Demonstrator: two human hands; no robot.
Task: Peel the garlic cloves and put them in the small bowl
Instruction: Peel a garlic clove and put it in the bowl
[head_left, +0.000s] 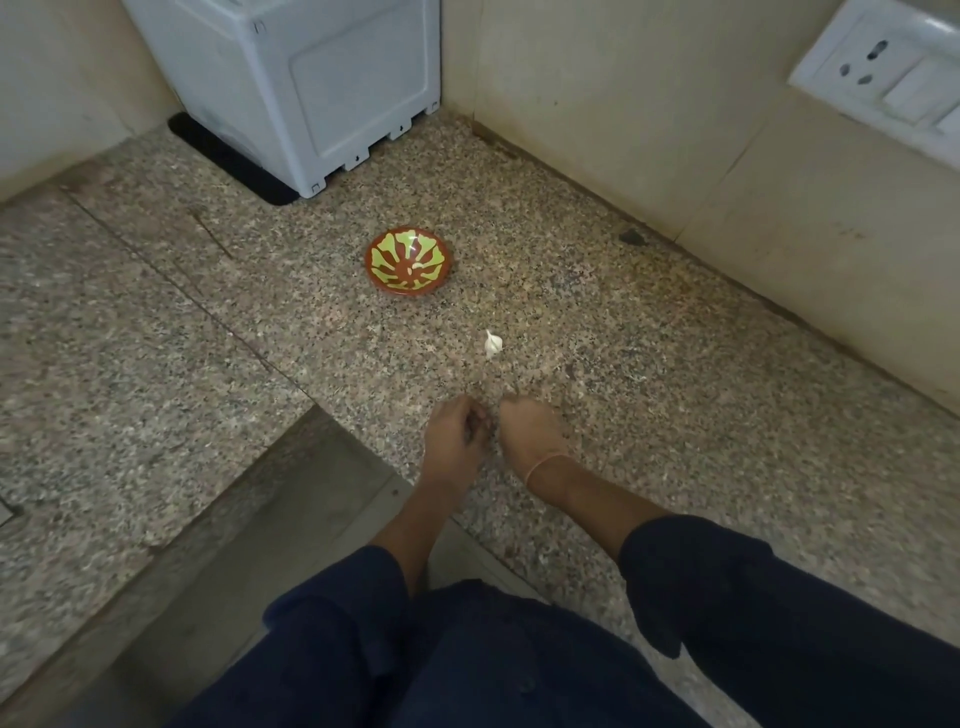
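Now my left hand (454, 439) and right hand (530, 436) curl close together, maybe peeling a clove; I cannot tell what they pinch. More garlic (492, 343) waits between them and the small bowl (410, 290), easy to reach.

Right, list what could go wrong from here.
The left hand and right hand work near the counter edge: a slipped clove may fall off. The speckled counter could hide small bits of peel. The bowl sits past the loose garlic, so a reach could knock that garlic away.
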